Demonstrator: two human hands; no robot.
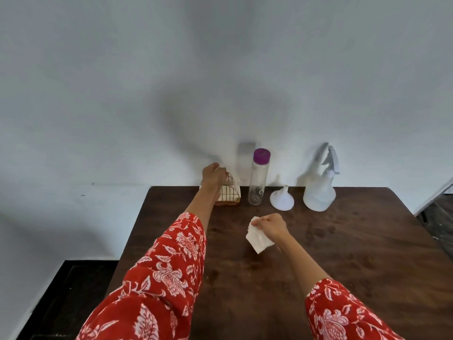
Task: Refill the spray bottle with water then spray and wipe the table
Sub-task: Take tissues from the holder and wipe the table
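Observation:
The white spray bottle [320, 190] stands upright at the back right of the dark wooden table [355, 253], against the wall. Left of it a white funnel [282, 198] sits mouth down, and further left stands a clear water bottle [257, 180] with a purple cap. My right hand [272, 228] holds a crumpled white tissue [257, 238] above the middle of the table. My left hand [213, 175] reaches to the back and grips the top of a wire tissue holder [229, 190]. Dark wet spots show on the wood near the spray bottle.
A pale wall rises directly behind the table. The table's left edge drops to a dark floor [61, 290]. At the far right a white door frame [438, 192] and dark floor show beyond the table.

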